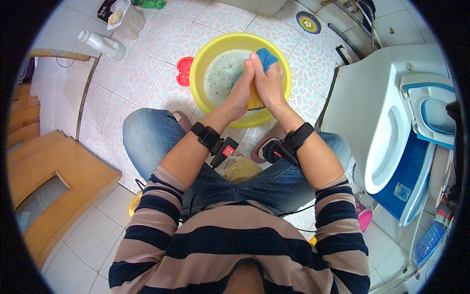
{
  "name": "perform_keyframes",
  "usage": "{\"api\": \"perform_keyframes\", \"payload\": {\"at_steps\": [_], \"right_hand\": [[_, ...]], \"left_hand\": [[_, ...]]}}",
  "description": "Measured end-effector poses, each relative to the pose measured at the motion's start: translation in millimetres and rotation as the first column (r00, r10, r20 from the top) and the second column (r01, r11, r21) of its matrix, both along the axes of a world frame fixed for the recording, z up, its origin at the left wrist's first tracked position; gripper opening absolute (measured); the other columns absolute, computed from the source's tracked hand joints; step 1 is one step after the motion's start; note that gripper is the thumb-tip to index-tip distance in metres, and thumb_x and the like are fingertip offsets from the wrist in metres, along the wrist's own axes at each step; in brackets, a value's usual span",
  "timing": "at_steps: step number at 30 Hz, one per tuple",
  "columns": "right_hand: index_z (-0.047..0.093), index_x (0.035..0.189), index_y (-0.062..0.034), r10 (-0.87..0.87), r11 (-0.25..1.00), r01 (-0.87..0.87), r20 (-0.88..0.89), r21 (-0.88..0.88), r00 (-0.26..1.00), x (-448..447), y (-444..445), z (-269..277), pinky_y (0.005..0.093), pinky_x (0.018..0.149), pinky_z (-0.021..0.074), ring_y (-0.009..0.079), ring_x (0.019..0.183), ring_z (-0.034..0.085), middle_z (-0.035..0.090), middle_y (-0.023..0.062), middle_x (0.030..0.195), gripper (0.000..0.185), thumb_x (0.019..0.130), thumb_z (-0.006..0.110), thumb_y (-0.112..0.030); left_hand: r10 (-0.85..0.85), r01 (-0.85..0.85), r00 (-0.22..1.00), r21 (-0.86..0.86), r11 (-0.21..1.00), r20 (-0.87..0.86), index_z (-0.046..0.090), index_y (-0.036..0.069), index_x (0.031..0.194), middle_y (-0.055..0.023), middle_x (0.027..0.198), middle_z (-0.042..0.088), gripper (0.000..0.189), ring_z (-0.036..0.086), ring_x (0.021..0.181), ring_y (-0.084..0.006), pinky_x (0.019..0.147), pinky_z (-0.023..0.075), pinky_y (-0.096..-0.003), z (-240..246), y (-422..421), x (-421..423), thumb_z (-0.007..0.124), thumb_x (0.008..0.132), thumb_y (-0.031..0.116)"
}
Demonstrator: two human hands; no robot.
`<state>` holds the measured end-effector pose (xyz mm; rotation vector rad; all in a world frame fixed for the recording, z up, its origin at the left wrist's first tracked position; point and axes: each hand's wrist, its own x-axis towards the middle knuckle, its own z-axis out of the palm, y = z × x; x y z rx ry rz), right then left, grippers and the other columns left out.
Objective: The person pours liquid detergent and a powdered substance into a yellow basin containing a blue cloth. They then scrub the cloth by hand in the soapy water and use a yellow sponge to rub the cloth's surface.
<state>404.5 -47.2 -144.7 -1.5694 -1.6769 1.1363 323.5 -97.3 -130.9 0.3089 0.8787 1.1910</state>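
Both hands come together over a yellow plastic basin [196,92] on the tiled floor. Bunched blue cloth [267,58] is squeezed between my left hand [240,88] and my right hand [271,82], with a fold of it sticking out past the fingertips. Between the wrists shows a yellow-orange piece [255,98] with a dark lower edge; I cannot tell whether it belongs to the cloth. Foamy, greyish soapy water [222,75] fills the basin's bottom. The palms hide most of the cloth.
A red soap dish [184,71] touches the basin's left side. Farther left stand a white bottle [102,45] and a small bin [126,20]. The white washbasin [389,147] juts in at right, near a blue-and-white plastic tub [407,183]. A wooden door [73,158] is at left.
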Motion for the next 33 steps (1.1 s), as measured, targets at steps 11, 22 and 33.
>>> {"api": "perform_keyframes", "payload": {"at_steps": [11,22,33], "right_hand": [[0.037,0.122,0.0109,0.212,0.975,-0.202,-0.104,0.094,0.972,4.3,-11.5,8.5,0.0429,0.097,0.0413,0.0421,0.111,0.051,0.049,0.0309,0.117,0.063,0.082,0.067,-0.026],[0.052,0.12,0.0012,0.138,0.956,-0.226,-0.391,-0.189,0.91,36.7,15.9,46.3,0.0303,0.08,0.0494,0.0179,0.09,0.061,0.062,0.0085,0.103,0.041,0.079,0.055,0.004],[0.057,0.112,0.0026,0.096,0.993,-0.1,0.056,0.058,0.994,60.7,27.2,53.0,0.0265,0.068,0.0467,0.0137,0.076,0.058,0.061,0.0053,0.089,0.033,0.079,0.059,0.001]], "left_hand": [[0.133,-0.135,0.988,0.021,0.991,0.076,0.045,0.003,0.134,-0.0076,0.122,0.058,0.046,0.057,0.109,-0.017,0.094,0.0468,-0.0342,-10.7,1.5,-17.3,0.04,0.101,0.035],[0.003,0.197,0.592,0.148,0.969,-0.806,0.062,-0.001,0.104,-0.011,0.085,0.067,0.02,0.067,0.086,-0.0163,0.072,0.0523,-0.0303,-17.6,0.0,-47.2,0.062,0.09,0.013],[0.166,0.02,0.531,0.208,0.978,-0.831,0.063,0.005,0.095,-0.0097,0.076,0.065,0.033,0.065,0.072,-0.0236,0.068,0.0509,-0.0387,-46.4,3.1,-69.4,0.051,0.097,0.036]]}}
